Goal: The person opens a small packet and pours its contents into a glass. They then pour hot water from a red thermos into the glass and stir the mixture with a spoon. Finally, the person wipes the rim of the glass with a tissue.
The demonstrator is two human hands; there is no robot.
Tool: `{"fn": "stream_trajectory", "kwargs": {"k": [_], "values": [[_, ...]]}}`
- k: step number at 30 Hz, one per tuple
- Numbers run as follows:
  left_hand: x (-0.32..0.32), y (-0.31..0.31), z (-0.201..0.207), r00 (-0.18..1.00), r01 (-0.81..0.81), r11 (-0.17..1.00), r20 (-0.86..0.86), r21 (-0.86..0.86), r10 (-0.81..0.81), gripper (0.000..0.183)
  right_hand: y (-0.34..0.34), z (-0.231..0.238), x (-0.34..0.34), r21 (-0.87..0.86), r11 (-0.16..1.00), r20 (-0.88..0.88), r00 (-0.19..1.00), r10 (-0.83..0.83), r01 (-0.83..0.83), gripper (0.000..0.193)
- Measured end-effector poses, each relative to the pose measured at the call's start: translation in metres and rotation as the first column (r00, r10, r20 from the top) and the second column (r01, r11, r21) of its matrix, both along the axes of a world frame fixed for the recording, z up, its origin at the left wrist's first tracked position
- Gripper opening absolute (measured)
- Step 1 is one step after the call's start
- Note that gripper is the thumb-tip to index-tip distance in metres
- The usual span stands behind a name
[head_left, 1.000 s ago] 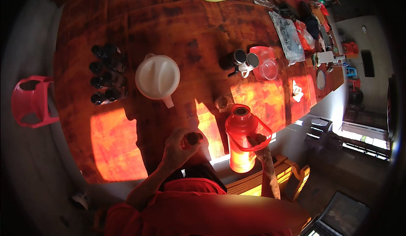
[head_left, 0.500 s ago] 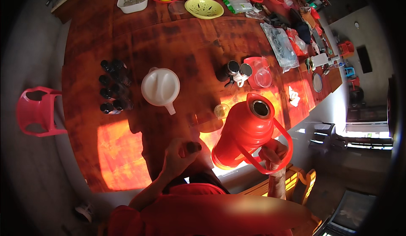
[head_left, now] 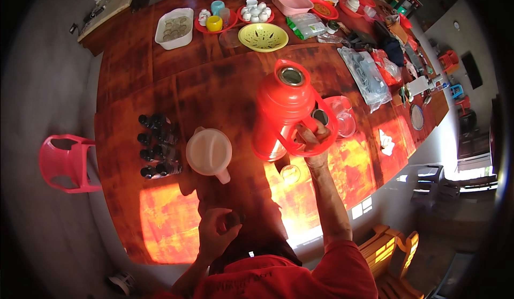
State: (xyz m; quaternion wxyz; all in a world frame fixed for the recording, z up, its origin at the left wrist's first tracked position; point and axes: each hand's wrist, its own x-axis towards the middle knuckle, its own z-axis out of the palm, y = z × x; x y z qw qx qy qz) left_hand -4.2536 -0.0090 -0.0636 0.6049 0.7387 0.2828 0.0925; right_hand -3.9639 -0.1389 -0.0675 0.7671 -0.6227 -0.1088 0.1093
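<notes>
My right hand (head_left: 316, 138) is closed around the side handle of a red thermos flask (head_left: 281, 103), with the arm stretched out over the table. The flask's metal-rimmed mouth is uncovered. Whether its base touches the tabletop, I cannot tell. Close to my body, my left hand (head_left: 215, 233) pinches a small dark stopper (head_left: 233, 220). A pale lidded plastic jug (head_left: 209, 150) stands left of the flask, its handle toward me. Just below the flask's base lies a small clear round dish (head_left: 290, 173). Partly hidden behind the right hand is a metal-rimmed mug (head_left: 320, 117).
Several dark bottles (head_left: 158, 144) stand at the left on the brown table (head_left: 214, 84). Along the far side are a white tub (head_left: 174, 28), a yellow colander (head_left: 263, 37) and cups on red plates. A red tray (head_left: 342, 106) and plastic-bagged items (head_left: 365, 78) lie right. A pink chair (head_left: 67, 163) stands left.
My right hand has carried the thermos flask forward from the table's near edge to over its middle. The flask now covers one of the mugs. My left hand keeps the stopper near my body.
</notes>
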Motion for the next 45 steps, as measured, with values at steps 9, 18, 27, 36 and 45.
{"fn": "stream_trajectory", "kwargs": {"k": [9,18,27,36,45], "values": [[0.031,-0.002,-0.008,0.999,0.033,0.999,-0.019,0.020,-0.033,0.041,0.052,-0.039,0.049,-0.027,1.000,0.069,0.998,0.001,0.001,0.012],[0.054,0.004,0.007,0.999,0.036,0.999,-0.029,0.033,-0.035,0.043,0.055,-0.071,0.061,0.064,0.998,0.022,1.000,0.011,-0.012,0.014],[0.087,0.030,0.013,0.996,0.069,0.990,0.052,0.121,-0.076,0.042,0.049,-0.115,0.051,0.012,0.999,0.124,0.991,-0.044,0.043,0.010],[0.195,0.060,0.043,0.924,0.107,0.901,0.292,0.420,-0.246,0.046,0.030,-0.143,0.023,-0.320,0.806,0.865,0.500,0.034,0.498,0.025],[0.287,0.039,0.057,0.891,0.226,0.696,0.144,0.681,-0.431,0.041,0.021,-0.160,0.012,-0.289,0.803,0.882,0.470,0.013,0.521,0.031]]}}
